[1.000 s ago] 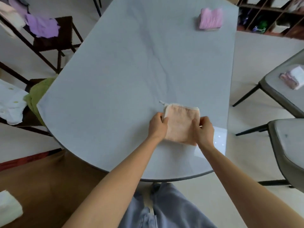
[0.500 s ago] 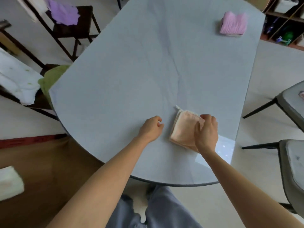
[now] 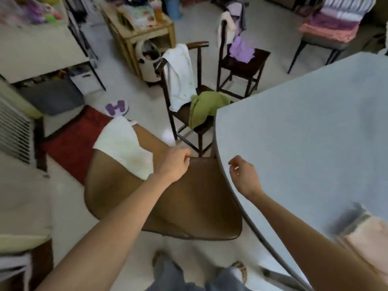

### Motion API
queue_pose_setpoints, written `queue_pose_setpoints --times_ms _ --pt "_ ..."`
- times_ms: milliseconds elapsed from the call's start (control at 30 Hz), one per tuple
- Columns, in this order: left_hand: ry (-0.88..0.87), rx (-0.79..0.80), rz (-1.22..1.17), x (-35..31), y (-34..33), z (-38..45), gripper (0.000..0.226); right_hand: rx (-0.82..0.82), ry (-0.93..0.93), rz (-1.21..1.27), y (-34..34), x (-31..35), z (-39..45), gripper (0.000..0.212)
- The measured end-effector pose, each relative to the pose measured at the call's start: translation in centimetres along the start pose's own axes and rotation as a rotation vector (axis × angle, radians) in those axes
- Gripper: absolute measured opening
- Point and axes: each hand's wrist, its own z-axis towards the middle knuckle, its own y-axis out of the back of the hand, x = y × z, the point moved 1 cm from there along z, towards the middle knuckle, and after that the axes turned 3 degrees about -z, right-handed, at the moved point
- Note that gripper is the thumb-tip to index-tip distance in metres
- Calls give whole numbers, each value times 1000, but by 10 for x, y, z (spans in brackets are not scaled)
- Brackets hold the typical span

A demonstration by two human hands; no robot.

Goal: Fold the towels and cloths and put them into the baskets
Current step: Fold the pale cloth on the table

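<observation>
The folded peach cloth (image 3: pixel 369 234) lies on the grey table (image 3: pixel 304 143) at the lower right, blurred, with no hand on it. My left hand (image 3: pixel 174 164) hovers over a brown seat (image 3: pixel 189 206), fingers loosely curled and holding nothing. My right hand (image 3: pixel 243 175) hangs at the table's left edge, also loosely curled and holding nothing. A white cloth (image 3: pixel 126 148) lies on the brown seat's far corner, just left of my left hand. A green cloth (image 3: pixel 207 106) and a white towel (image 3: pixel 178 74) are on a dark wooden chair beyond.
A purple cloth (image 3: pixel 241 49) sits on a second dark chair (image 3: pixel 247 66). Stacked folded towels (image 3: pixel 336 22) rest on a seat at top right. A red mat (image 3: pixel 73 141) covers the floor at left. A cluttered wooden cart (image 3: pixel 144 28) stands at the back.
My view has swung left, away from the table's middle. Both hands have let go of the peach cloth and moved left toward the brown seat.
</observation>
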Motion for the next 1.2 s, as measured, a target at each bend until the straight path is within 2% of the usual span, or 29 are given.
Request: queue_pose_setpoints --times_ms 133,233,367,567,767,900,1033,1133,1200 --pt "124 -253 -8 121 66 -13 33 127 129 28 -61 108 14 15" --pt "227 -345 -99 188 97 -17 43 223 186 18 -102 174 29 18" --pt "346 -273 -365 250 115 -16 48 289 212 -2 -153 255 50 29" --pt "327 -101 -678 279 123 1 49 368 196 29 -186 309 80 61" --pt "306 48 -829 299 116 18 49 385 153 119 -210 323 102 57" --pt "203 113 -695 315 111 27 49 444 97 220 -210 319 106 39" --pt "140 104 -529 323 116 29 48 466 137 140 -210 304 97 25" --pt "54 -6 -161 315 124 23 36 442 183 128 -207 293 83 10" --pt "-98 -28 127 299 126 21 24 448 214 91 -196 285 74 11"
